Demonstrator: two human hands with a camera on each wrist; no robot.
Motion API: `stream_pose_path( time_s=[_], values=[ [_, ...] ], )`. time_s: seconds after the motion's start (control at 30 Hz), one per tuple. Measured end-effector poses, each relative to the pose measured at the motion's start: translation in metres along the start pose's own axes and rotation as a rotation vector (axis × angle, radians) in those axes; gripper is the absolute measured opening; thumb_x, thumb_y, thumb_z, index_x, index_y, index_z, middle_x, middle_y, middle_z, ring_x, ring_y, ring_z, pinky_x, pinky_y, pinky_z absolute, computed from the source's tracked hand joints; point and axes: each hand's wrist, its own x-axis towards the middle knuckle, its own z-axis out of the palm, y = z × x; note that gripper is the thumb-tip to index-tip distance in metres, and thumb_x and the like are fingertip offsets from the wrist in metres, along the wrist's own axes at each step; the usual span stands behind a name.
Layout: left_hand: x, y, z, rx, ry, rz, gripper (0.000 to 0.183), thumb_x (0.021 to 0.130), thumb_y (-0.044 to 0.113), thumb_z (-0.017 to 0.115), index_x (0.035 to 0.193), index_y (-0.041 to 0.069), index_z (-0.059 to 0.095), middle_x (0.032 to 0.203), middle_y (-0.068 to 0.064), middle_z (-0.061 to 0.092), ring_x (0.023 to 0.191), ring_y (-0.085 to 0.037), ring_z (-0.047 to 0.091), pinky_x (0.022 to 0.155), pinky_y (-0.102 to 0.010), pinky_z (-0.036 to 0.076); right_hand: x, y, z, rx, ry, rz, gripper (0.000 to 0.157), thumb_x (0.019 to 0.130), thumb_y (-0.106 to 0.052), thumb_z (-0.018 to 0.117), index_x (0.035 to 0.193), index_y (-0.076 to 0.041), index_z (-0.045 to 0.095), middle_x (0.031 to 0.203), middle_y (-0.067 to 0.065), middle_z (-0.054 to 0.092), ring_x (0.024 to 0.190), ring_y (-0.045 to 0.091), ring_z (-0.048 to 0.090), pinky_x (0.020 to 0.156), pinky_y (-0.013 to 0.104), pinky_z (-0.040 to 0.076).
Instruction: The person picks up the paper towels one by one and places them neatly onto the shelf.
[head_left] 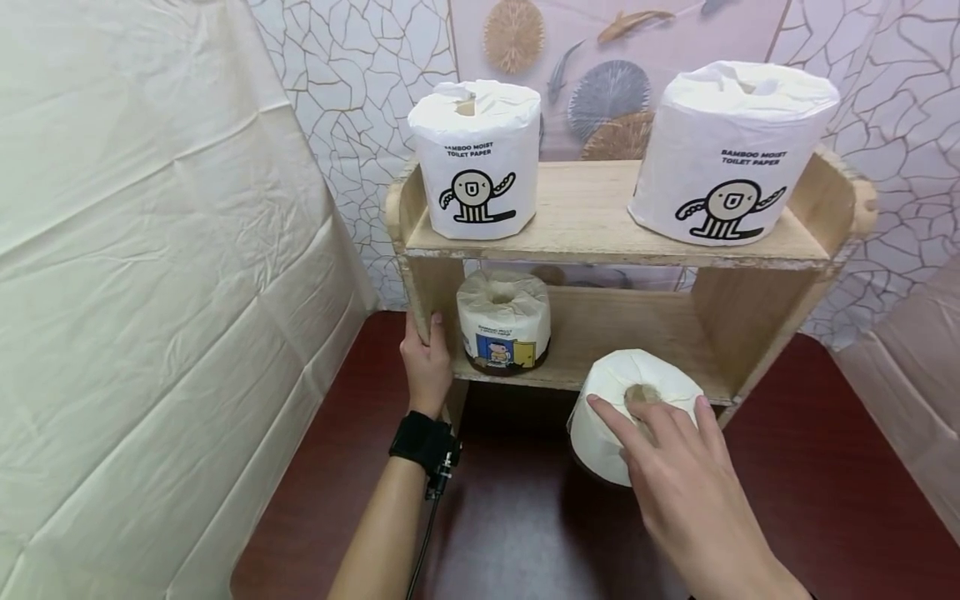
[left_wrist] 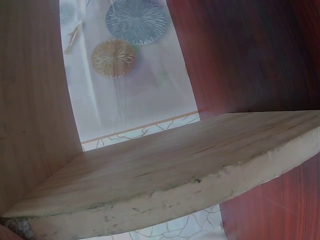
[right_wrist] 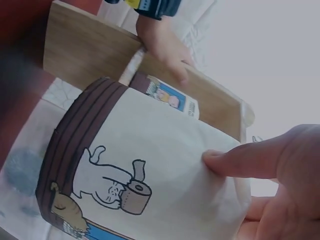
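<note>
My right hand (head_left: pixel 690 483) grips a toilet paper roll (head_left: pixel 600 433) just in front of the lower shelf board, with its fingers spread over the top. In the right wrist view the thumb presses the side of the roll (right_wrist: pixel 165 145), whose white wrapper has a cat drawing and a brown band. With my left hand (head_left: pixel 426 371) I hold the left side panel of the wooden shelf (head_left: pixel 588 192), thumb on its inner side. A second patterned roll (head_left: pixel 501 321) stands upright on the lower board, close to that panel. Wood of the shelf (left_wrist: pixel 165 170) fills much of the left wrist view.
On the top board stand two white toilet paper rolls, one at the left (head_left: pixel 480 154) and a nearer-looking one at the right (head_left: pixel 731 158). The shelf rests on a dark red table (head_left: pixel 330 475). A pale cloth (head_left: pixel 150 292) hangs along the left side.
</note>
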Motion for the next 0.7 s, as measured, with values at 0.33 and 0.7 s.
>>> stream_pose_path(
  time_s=[0.33, 0.7],
  values=[
    [0.001, -0.020, -0.001, 0.004, -0.011, 0.010, 0.040, 0.110, 0.012, 0.056, 0.150, 0.006, 0.055, 0.120, -0.023, 0.073, 0.083, -0.028, 0.064, 0.072, -0.039, 0.048, 0.015, 0.008, -0.022, -0.052, -0.039, 0.007, 0.080, 0.071, 0.010, 0.083, 0.143, -0.021, 0.063, 0.118, 0.013, 0.067, 0.111, 0.041, 0.061, 0.109, 0.073, 0.032],
    [-0.001, 0.012, -0.001, 0.003, -0.006, 0.002, 0.039, 0.109, 0.005, 0.053, 0.147, -0.003, 0.053, 0.098, -0.030, 0.069, 0.064, -0.028, 0.049, 0.063, -0.034, 0.039, 0.035, 0.026, -0.031, -0.087, -0.029, 0.049, 0.079, 0.074, 0.014, 0.079, 0.145, -0.016, 0.060, 0.117, 0.017, 0.066, 0.110, 0.047, 0.059, 0.111, 0.075, 0.029]
  ],
)
